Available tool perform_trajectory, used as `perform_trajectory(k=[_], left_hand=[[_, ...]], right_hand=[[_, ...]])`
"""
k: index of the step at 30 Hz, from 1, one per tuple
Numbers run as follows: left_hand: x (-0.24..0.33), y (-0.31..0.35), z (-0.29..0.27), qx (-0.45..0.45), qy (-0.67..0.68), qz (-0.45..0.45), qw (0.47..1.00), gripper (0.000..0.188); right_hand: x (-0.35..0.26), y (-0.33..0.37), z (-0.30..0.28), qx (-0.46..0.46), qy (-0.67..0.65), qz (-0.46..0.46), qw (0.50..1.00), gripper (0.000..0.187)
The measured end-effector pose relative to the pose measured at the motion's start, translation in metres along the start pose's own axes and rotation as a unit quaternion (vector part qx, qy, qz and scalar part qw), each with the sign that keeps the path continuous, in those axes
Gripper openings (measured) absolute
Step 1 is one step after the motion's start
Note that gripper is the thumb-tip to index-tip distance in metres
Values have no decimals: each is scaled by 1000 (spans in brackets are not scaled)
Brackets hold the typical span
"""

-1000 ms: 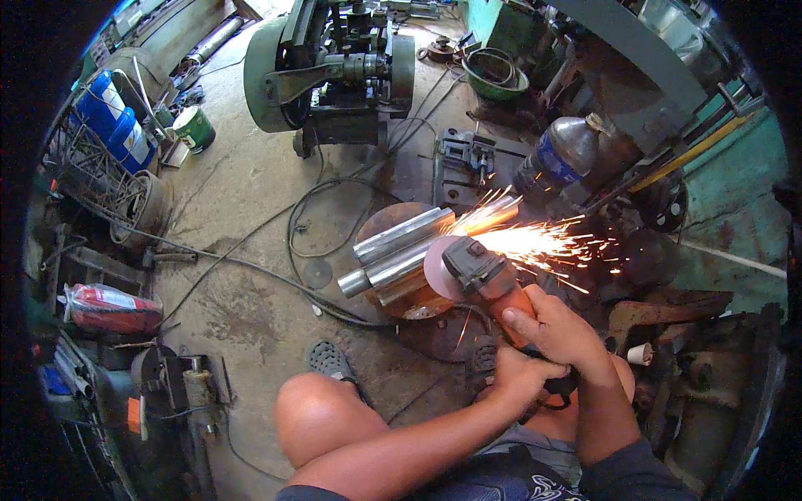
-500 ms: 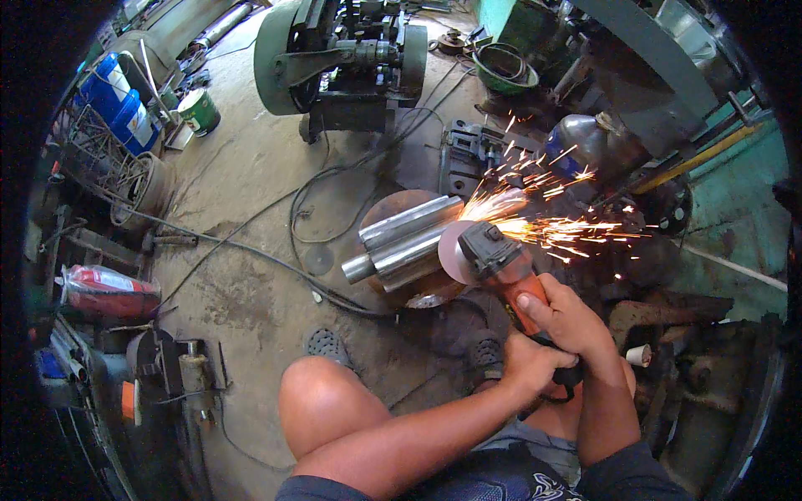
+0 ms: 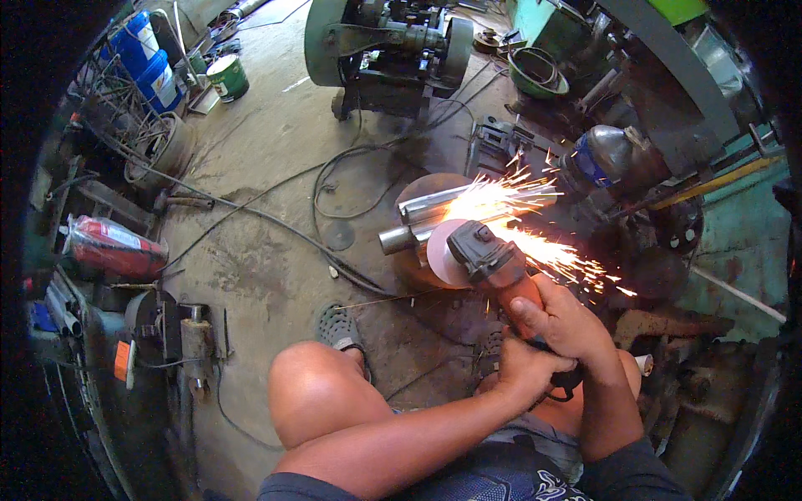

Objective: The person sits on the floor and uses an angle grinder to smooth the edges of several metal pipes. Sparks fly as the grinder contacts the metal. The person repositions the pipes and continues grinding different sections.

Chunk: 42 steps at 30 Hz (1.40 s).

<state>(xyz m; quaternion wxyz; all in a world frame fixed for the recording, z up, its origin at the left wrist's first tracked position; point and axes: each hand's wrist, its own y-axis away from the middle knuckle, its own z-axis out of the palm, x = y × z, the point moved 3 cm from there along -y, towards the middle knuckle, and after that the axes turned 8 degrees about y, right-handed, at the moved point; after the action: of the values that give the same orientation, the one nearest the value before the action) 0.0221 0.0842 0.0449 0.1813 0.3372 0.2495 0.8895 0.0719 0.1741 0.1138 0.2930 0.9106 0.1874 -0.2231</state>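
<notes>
Both hands are closed round an orange-bodied angle grinder [image 3: 483, 249]. My right hand [image 3: 568, 321] wraps its body. Just behind it, my left hand [image 3: 535, 367] grips the rear end, the left forearm crossing over my lap. The pale pinkish disc [image 3: 444, 252] meets a shiny ridged steel workpiece [image 3: 396, 240] with a round shaft end. A bright spray of sparks streams to the right and hides much of the steel. Under the workpiece is a brown, round, flat-topped support [image 3: 434, 182]. Where exactly the disc touches is partly hidden.
A belt-wheeled machine [image 3: 393, 50] stands ahead. Cables [image 3: 322, 188] loop across the floor. A vise-like clamp [image 3: 501, 138] and a metal cylinder [image 3: 606, 154] lie beyond the sparks. At left are blue buckets [image 3: 154, 79] and a red wrapped cylinder [image 3: 113, 246]. My shoe [image 3: 337, 326] is near the support.
The head view has shifted, so the surroundings sit farther right. Along the workpiece the disc has moved toward the shaft end at left. The spark spray is brighter and denser.
</notes>
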Motion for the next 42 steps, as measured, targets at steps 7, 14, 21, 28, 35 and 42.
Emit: perform_trajectory(k=[7,14,21,28,35,42], left_hand=[[14,23,-17,46,-39,46,997,66],[19,23,-11,47,-54,93,993,71],[19,2,15,-41,-78,-2,996,45],[25,-15,44,-106,-24,39,993,25],[25,-27,60,-90,-19,56,994,20],[21,-19,51,-65,6,51,997,31]], right_hand=[[-22,-3,14,-10,6,-28,1000,53],[-14,0,8,-19,23,10,1000,62],[12,4,-17,12,32,69,997,65],[38,-5,-40,47,-69,44,996,58],[38,-1,-59,16,-125,78,989,49],[14,1,-52,-16,-102,63,993,50]])
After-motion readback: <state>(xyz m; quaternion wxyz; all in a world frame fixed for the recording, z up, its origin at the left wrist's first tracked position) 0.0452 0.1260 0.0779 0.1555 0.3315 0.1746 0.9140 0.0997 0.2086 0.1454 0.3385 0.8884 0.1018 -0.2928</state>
